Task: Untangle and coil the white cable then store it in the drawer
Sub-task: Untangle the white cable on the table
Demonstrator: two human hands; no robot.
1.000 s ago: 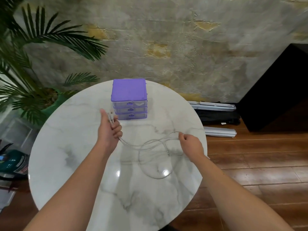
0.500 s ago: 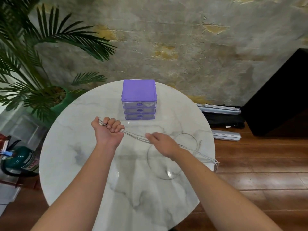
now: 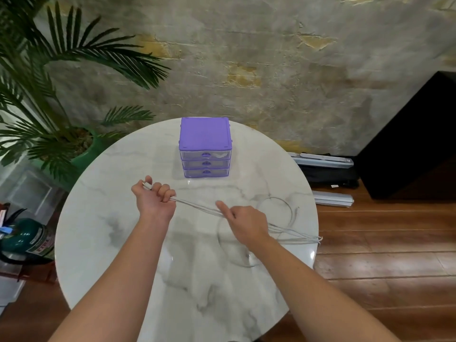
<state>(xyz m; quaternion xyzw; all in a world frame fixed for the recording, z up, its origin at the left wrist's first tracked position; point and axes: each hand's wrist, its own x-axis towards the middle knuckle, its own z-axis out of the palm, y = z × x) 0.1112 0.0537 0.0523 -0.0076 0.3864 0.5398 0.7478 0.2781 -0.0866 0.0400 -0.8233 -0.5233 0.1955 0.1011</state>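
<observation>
Both hands (image 3: pixel 155 202) (image 3: pixel 243 223) grip white cable (image 3: pixel 197 206); plug half-hidden in left fist.

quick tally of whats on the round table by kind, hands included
white cable: 1
purple drawer unit: 1, with 3 drawers
hands: 2, left hand and right hand, both gripping the cable
total: 4, all on or over the marble table
</observation>
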